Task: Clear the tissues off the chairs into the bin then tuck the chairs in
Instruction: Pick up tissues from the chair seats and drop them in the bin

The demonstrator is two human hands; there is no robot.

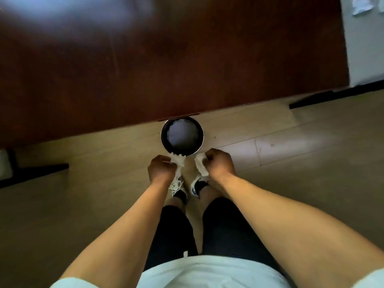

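Looking straight down, the left hand is gripping a crumpled white tissue, and the right hand is gripping a second tissue. Both hands are hanging side by side at the centre of the frame, just below the near rim of a round bin with a dark inside. The bin is standing on a pale wooden floor, its far edge tucked under the dark reddish-brown table that is filling the upper half. More white tissues are lying on a pale surface in the upper right corner. Sneakers are showing between the forearms.
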